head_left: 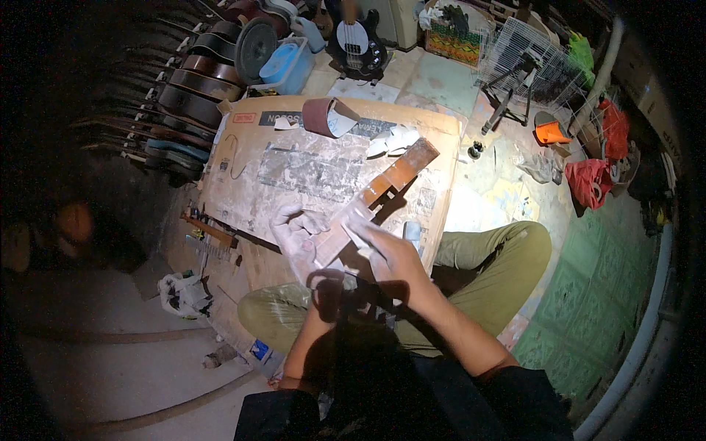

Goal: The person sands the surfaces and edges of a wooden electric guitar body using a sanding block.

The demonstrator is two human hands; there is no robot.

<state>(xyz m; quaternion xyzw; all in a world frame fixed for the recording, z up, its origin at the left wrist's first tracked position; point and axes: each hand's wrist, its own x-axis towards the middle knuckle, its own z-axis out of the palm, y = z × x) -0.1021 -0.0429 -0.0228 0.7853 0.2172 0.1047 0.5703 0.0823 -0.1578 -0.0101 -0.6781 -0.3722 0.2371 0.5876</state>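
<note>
A long, narrow wooden piece [393, 178] slants away from me over a dusty cardboard sheet [243, 187]. Its far part is glossy amber-brown with cross lines; the near part is pale with dust. My right hand [386, 253] is closed along its right side, fingers stretched toward the middle. Palm up and coated in white dust, my left hand [296, 239] curls around the near end. What lies under my right palm is hidden. A strip of brown sandpaper [318, 117] stands curled at the far side of the cardboard, with torn white paper scraps [397, 140] to its right.
Several guitars [198, 88] hang in a row at the left. A black electric guitar [355, 44] stands at the back beside a blue tub [288, 65]. A wire cage [518, 55], a black stand [515, 88] and a red bag [588, 182] lie at the right.
</note>
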